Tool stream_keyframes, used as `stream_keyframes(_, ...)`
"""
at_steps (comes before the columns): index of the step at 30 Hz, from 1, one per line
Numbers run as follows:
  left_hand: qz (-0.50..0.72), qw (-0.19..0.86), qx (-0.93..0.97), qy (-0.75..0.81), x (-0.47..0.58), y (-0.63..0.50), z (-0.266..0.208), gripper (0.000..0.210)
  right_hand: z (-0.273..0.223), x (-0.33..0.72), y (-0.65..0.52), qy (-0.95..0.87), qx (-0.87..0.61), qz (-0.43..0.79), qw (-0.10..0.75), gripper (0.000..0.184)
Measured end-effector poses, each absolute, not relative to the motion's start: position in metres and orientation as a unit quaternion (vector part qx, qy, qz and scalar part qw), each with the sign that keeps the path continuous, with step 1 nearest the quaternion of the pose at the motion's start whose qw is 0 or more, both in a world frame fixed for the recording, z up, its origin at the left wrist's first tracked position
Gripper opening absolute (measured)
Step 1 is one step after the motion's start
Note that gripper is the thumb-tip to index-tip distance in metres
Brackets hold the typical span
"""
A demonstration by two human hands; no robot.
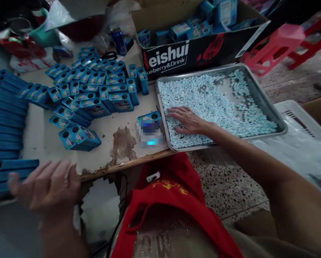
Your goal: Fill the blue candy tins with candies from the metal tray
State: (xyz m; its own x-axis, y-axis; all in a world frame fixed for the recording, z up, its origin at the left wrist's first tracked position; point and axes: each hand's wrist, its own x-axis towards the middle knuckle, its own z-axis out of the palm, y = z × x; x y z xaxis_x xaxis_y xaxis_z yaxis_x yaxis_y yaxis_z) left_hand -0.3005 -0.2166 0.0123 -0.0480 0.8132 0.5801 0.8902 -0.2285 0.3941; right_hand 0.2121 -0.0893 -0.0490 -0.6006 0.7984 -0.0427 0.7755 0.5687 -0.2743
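My right hand (188, 121) rests palm down on small light-blue and white candies (203, 96) in a shallow metal tray (257, 80), with its fingers spread. Just left of the tray, a single small blue box (149, 116) sits at a small device (151, 138) whose front is blurred out. At the lower left, my left hand (51, 186) is raised beside a stack of blue boxes (12, 170). It is slightly smeared, its fingers apart, and nothing shows in it. Many upright blue boxes with dark round tops (96, 107) crowd the table.
Behind the tray stands a large black carton (187, 55) with blue boxes inside. A blue can (119, 41) and scissors (109, 55) are at the back. Pink-red stools (281, 43) stand to the right. A white plastic crate (291, 111) sits beyond the tray. The wooden table edge (128, 164) runs in front.
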Motion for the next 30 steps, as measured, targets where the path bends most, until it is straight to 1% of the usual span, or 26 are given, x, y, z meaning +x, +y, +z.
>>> stream_keyframes(2,-0.34,0.169,-0.72,-0.582,-0.295,-0.217,-0.003,0.032,-0.05,0.204,-0.088,-0.901,-0.413,0.126,0.04,0.061)
stream_keyframes(3,-0.327,0.204,-0.73,-0.565,-0.292,-0.217,-0.008,0.03,-0.049,0.203,-0.088,-0.905,-0.407,0.121,0.032,0.054)
stream_keyframes(5,-0.319,0.21,-0.738,-0.557,-0.284,-0.215,-0.018,0.025,-0.049,0.206,-0.091,-0.903,-0.413,0.121,0.011,0.038)
stream_keyframes(7,-0.317,0.191,-0.744,-0.556,-0.273,-0.211,-0.025,0.019,-0.049,0.213,-0.094,-0.883,-0.445,0.149,0.005,0.019)
stream_keyframes(8,-0.314,0.174,-0.753,-0.551,-0.267,-0.207,-0.028,0.018,-0.049,0.216,-0.095,-0.863,-0.474,0.174,0.017,0.012)
stream_keyframes(9,-0.311,0.154,-0.763,-0.545,-0.26,-0.204,-0.03,0.018,-0.049,0.22,-0.097,-0.833,-0.513,0.205,0.042,0.011)
stream_keyframes(10,-0.31,0.135,-0.772,-0.537,-0.253,-0.2,-0.033,0.017,-0.048,0.222,-0.098,-0.792,-0.556,0.239,0.082,0.017)
stream_keyframes(12,-0.309,0.087,-0.787,-0.527,-0.239,-0.192,-0.038,0.017,-0.042,0.226,-0.101,-0.668,-0.637,0.328,0.202,0.031)
stream_keyframes(14,-0.306,0.029,-0.795,-0.523,-0.228,-0.186,-0.043,0.017,-0.031,0.228,-0.103,-0.508,-0.677,0.423,0.325,0.036)
stream_keyframes(15,-0.306,-0.003,-0.797,-0.52,-0.224,-0.184,-0.045,0.017,-0.024,0.228,-0.103,-0.444,-0.679,0.459,0.362,0.035)
stream_keyframes(17,-0.311,-0.054,-0.798,-0.513,-0.218,-0.18,-0.051,0.019,-0.007,0.226,-0.104,-0.348,-0.678,0.509,0.4,0.033)
stream_keyframes(19,-0.326,-0.084,-0.788,-0.516,-0.212,-0.177,-0.055,0.019,0.009,0.221,-0.102,-0.257,-0.692,0.539,0.406,0.041)
stream_keyframes(21,-0.351,-0.117,-0.765,-0.528,-0.204,-0.173,-0.058,0.025,0.02,0.213,-0.101,-0.174,-0.692,0.55,0.435,0.047)
stream_keyframes(23,-0.382,-0.164,-0.736,-0.534,-0.191,-0.166,-0.059,0.039,0.022,0.204,-0.099,-0.183,-0.683,0.532,0.465,0.051)
stream_keyframes(25,-0.409,-0.199,-0.719,-0.525,-0.173,-0.154,-0.062,0.056,0.015,0.196,-0.096,-0.275,-0.665,0.502,0.48,0.055)
stream_keyframes(27,-0.423,-0.208,-0.72,-0.509,-0.153,-0.138,-0.064,0.071,0.004,0.19,-0.091,-0.375,-0.63,0.484,0.477,0.056)
stream_keyframes(28,-0.422,-0.209,-0.726,-0.501,-0.142,-0.13,-0.065,0.075,-0.001,0.187,-0.088,-0.415,-0.601,0.479,0.487,0.056)
stream_keyframes(29,-0.415,-0.216,-0.732,-0.495,-0.132,-0.121,-0.064,0.074,-0.004,0.184,-0.085,-0.44,-0.571,0.477,0.503,0.058)
stream_keyframes(30,-0.408,-0.226,-0.737,-0.49,-0.122,-0.112,-0.061,0.068,-0.006,0.18,-0.082,-0.451,-0.543,0.478,0.523,0.059)
